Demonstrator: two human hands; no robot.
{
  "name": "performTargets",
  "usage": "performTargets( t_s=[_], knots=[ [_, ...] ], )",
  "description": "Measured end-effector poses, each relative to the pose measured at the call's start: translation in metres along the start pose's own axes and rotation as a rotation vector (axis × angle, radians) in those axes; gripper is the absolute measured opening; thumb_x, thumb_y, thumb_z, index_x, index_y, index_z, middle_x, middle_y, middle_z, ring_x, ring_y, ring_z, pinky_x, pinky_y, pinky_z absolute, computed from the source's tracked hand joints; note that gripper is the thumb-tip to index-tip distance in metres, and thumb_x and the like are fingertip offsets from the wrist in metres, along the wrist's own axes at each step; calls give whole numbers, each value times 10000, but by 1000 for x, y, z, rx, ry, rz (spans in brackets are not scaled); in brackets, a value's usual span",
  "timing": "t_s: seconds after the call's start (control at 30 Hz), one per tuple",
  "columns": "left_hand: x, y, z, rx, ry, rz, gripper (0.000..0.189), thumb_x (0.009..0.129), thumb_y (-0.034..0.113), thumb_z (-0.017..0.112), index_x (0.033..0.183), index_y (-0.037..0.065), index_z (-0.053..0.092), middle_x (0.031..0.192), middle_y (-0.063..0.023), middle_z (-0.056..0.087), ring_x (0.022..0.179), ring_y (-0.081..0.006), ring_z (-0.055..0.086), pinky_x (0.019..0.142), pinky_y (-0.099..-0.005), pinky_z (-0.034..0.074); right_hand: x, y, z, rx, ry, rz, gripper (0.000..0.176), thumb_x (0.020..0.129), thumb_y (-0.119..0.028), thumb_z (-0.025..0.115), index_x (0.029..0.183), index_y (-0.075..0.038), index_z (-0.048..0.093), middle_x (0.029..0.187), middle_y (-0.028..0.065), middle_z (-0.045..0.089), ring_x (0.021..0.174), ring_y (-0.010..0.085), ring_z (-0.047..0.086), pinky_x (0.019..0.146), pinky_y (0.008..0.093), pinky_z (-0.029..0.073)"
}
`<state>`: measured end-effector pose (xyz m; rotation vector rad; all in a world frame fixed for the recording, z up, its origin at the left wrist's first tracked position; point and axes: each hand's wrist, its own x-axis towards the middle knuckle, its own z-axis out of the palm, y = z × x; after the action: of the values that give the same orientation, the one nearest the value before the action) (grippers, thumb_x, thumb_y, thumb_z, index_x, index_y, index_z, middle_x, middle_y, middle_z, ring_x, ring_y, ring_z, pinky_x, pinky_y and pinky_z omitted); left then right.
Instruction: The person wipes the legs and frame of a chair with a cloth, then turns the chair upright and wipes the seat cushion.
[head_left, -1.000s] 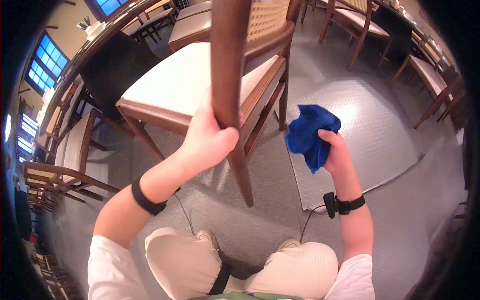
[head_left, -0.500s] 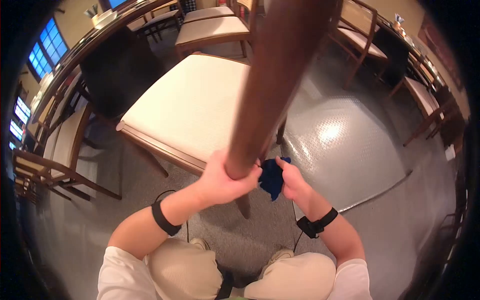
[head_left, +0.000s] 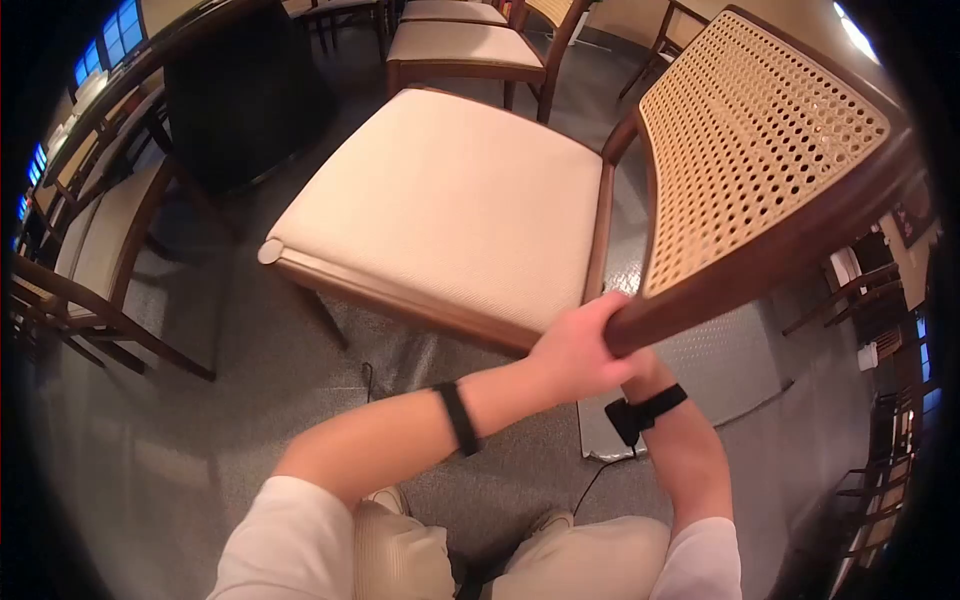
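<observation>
A wooden chair with a cream padded seat [head_left: 450, 210] and a woven cane backrest [head_left: 760, 150] stands before me, its back on the right. My left hand [head_left: 582, 348] is closed around the near end of the backrest's dark wooden frame [head_left: 740, 270]. Behind that grip, low at the frame, is my right hand [head_left: 648, 368]; its fingers are hidden, and no cloth shows in this view. Black straps circle both wrists, with a small black device [head_left: 628, 420] on the right one.
Another cane chair [head_left: 110, 235] stands at the left by a long table. Behind the near chair are more cream-seated chairs [head_left: 465, 45]. Clear plastic sheeting [head_left: 700, 370] covers the floor at right, and a thin cable [head_left: 600, 475] hangs from the right wrist device.
My view has turned and the chair's backrest now shows at right. Both hands have shifted right along with the frame. The blue cloth seen earlier in my right hand is out of sight.
</observation>
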<state>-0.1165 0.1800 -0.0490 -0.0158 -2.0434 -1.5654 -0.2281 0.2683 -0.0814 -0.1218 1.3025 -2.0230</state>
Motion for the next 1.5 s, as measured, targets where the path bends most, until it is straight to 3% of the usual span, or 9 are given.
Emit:
performTargets(
  t_s=[0.3,0.5,0.57,0.67,0.8,0.97,1.17,1.33,1.5],
  knots=[
    [41,-20,50,-13,-47,70,458,744,168,660,1116,-1,454,1004,-217,559,966,-391,544,832,-435,453,6,-16,-39,-84,75,-74,268,856,-115,513,1095,1,553,1006,81,622,896,151,606,734,318,507],
    [-21,-16,2,180,-12,354,484,726,109,690,1139,-11,468,1072,-201,499,1022,-374,486,909,-409,415,-75,-41,-69,-667,141,433,307,797,-85,496,1066,54,540,975,101,630,829,168,627,768,307,522],
    [-50,-27,-22,162,-118,525,323,696,59,656,994,36,531,981,-151,525,914,-337,528,830,-416,448,-90,-32,-85,-424,-39,523,365,765,-59,487,1096,89,524,1030,134,627,883,215,635,828,345,515],
    [-88,-47,-50,152,-459,170,251,740,62,600,981,28,538,933,-132,546,869,-283,563,772,-376,482,-99,-10,-81,-276,-190,561,473,720,-52,502,1172,91,497,1135,185,596,1034,272,597,947,385,453],
    [-122,-94,-64,-105,-342,-366,297,790,98,562,1076,21,548,1037,-94,588,966,-231,575,818,-345,480,-84,17,-37,126,-375,662,515,744,-69,534,1227,94,461,1210,202,558,1126,287,548,1004,406,403],
    [-134,-110,-82,-1280,-320,-841,406,906,221,550,1248,10,496,1245,-64,545,1085,-148,542,892,-334,463,-76,47,8,25,-439,507,428,834,-128,594,1203,65,497,1165,149,593,1030,228,598,928,362,463],
    [-124,-82,-82,-501,-431,-687,338,887,229,611,1142,9,580,1085,-38,628,984,-105,571,886,-305,461,-75,63,-2,-382,-225,339,330,842,-179,633,1087,35,580,1003,72,641,913,135,596,839,306,478],
    [-130,-80,-89,-774,-125,-820,334,752,109,604,1060,-22,591,1002,-96,655,948,-210,617,895,-348,460,-80,68,-22,-480,-221,277,269,832,-65,482,1066,13,588,930,54,636,838,119,589,747,280,489],
    [-134,-84,-96,-1101,-166,-767,437,770,123,504,1173,-46,506,1162,-167,582,1077,-274,564,921,-384,442,-83,73,-39,-358,-250,379,310,824,-42,438,1107,23,549,941,46,619,799,112,599,737,279,511]
  ],
)
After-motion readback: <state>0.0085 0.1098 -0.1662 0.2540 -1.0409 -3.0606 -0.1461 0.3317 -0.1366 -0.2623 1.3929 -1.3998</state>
